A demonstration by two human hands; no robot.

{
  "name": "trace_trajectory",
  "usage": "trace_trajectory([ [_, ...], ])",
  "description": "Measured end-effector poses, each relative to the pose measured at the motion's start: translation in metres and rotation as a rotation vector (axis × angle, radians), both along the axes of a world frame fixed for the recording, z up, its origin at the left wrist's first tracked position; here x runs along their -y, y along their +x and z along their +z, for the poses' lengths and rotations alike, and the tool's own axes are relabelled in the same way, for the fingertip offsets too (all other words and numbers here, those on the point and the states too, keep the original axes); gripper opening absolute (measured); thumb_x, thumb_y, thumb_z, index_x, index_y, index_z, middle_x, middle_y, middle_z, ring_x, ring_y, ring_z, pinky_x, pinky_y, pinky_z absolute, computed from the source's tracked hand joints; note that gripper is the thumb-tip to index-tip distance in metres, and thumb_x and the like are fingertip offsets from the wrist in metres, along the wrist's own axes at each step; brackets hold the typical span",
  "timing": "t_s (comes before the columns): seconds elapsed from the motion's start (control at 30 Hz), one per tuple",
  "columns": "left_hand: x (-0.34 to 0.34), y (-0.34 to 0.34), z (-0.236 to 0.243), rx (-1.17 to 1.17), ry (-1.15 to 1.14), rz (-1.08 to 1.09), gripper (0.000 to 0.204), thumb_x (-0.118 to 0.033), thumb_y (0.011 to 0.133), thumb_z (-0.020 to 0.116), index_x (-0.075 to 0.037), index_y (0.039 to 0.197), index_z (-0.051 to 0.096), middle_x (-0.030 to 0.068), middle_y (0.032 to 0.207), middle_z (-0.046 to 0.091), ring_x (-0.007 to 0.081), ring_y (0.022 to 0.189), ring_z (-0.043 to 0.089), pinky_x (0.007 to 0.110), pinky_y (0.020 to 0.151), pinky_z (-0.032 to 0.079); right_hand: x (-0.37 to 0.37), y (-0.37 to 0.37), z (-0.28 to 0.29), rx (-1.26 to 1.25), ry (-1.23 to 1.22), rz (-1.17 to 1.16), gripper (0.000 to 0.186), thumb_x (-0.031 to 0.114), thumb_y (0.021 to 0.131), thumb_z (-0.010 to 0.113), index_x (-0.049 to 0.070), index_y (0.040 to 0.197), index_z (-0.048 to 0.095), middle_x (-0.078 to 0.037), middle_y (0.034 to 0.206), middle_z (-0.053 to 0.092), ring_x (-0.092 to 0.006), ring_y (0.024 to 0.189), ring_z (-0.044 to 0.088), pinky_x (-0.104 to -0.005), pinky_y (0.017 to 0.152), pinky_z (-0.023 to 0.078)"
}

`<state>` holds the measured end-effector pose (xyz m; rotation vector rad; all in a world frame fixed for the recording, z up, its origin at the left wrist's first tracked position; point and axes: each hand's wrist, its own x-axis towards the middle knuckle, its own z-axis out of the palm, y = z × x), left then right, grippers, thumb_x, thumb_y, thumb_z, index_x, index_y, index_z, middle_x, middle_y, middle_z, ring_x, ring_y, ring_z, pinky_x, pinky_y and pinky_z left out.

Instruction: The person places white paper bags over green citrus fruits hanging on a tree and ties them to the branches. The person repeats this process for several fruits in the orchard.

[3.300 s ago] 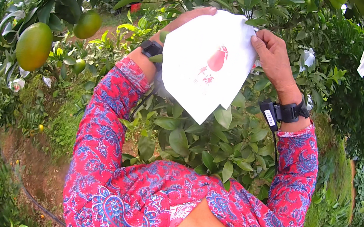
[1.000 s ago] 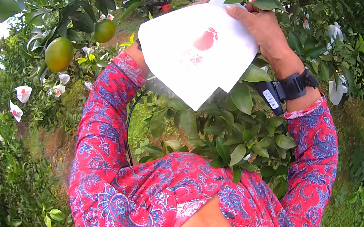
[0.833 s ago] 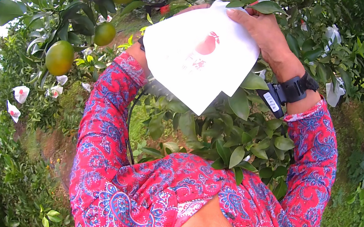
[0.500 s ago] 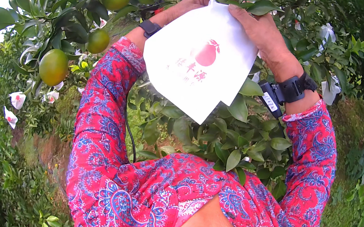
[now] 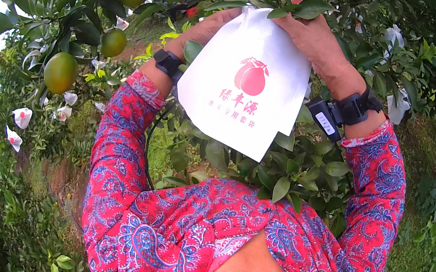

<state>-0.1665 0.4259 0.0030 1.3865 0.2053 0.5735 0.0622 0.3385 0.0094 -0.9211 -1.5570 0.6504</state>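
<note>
A white paper bag (image 5: 242,77) with a red fruit print hangs from my raised hands among the leaves, its top narrowed and its lower corners loose. At the bag's upper left, my left hand (image 5: 214,20) curls in behind it, its fingertips hidden. My right hand (image 5: 309,39) is closed on the bag's top at the right, beneath a spray of leaves. Both wrists carry black straps, the right one with a small black device (image 5: 322,119). Whatever is inside the bag is hidden.
Several green-yellow citrus fruits (image 5: 60,72) hang at the left on leafy branches. Small white bags (image 5: 21,117) dot the trees left and right. A leafy branch (image 5: 286,176) spreads below the bag, in front of my chest. Grass and soil (image 5: 73,192) show beyond, with a dark hose.
The bag's top has become narrower since the earliest frame. Over the last second the bag has moved slightly down and right, and my left hand has emerged more from behind it.
</note>
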Motion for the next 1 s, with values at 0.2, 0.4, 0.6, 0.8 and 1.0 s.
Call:
trace_trajectory([
  [0.2, -0.023, 0.005, -0.007, -0.105, 0.192, 0.027, 0.048, -0.012, 0.088, 0.069, -0.002, 0.132, 0.053, 0.0057, 0.122, 0.063, 0.0127, 0.103, 0.063, 0.030, 0.091, 0.051, -0.002, 0.006, 0.001, 0.016, -0.024, -0.053, 0.037, 0.026, 0.086, 0.067, 0.002, 0.113, 0.064, -0.009, 0.099, 0.070, -0.0156, 0.083, 0.066, -0.0306, 0.076, 0.054],
  [0.4, -0.021, 0.011, -0.014, 0.021, 0.189, 0.142, 0.045, -0.012, 0.086, 0.071, -0.003, 0.128, 0.056, 0.0057, 0.119, 0.064, 0.0131, 0.102, 0.063, 0.029, 0.089, 0.052, -0.003, 0.013, -0.001, -0.055, -0.076, -0.014, 0.038, 0.027, 0.085, 0.067, 0.003, 0.115, 0.064, -0.010, 0.100, 0.070, -0.0169, 0.085, 0.067, -0.0315, 0.077, 0.054],
  [0.6, -0.026, 0.014, -0.015, -0.045, 0.198, 0.079, 0.040, -0.013, 0.088, 0.070, -0.001, 0.124, 0.058, 0.0051, 0.115, 0.066, 0.0130, 0.097, 0.065, 0.029, 0.087, 0.053, -0.001, 0.018, -0.004, 0.007, -0.037, -0.055, 0.038, 0.027, 0.086, 0.067, 0.001, 0.113, 0.064, -0.009, 0.099, 0.070, -0.0158, 0.084, 0.066, -0.0308, 0.075, 0.053],
  [0.8, -0.029, 0.020, -0.009, -0.137, 0.337, -0.023, 0.032, -0.011, 0.089, 0.069, 0.000, 0.117, 0.061, 0.0053, 0.109, 0.068, 0.0116, 0.093, 0.064, 0.028, 0.084, 0.052, 0.008, 0.023, -0.001, -0.039, -0.036, -0.037, 0.038, 0.027, 0.085, 0.068, 0.000, 0.112, 0.065, -0.008, 0.096, 0.070, -0.0153, 0.081, 0.065, -0.0305, 0.074, 0.053],
  [1.0, -0.021, 0.046, 0.003, -0.047, 0.529, 0.214, 0.035, -0.001, 0.088, 0.064, 0.004, 0.122, 0.056, 0.0097, 0.116, 0.065, 0.0164, 0.103, 0.062, 0.031, 0.088, 0.052, 0.011, 0.025, 0.008, 0.132, -0.073, -0.124, 0.038, 0.033, 0.085, 0.068, 0.005, 0.111, 0.068, -0.011, 0.095, 0.072, -0.0179, 0.081, 0.067, -0.0324, 0.075, 0.054],
])
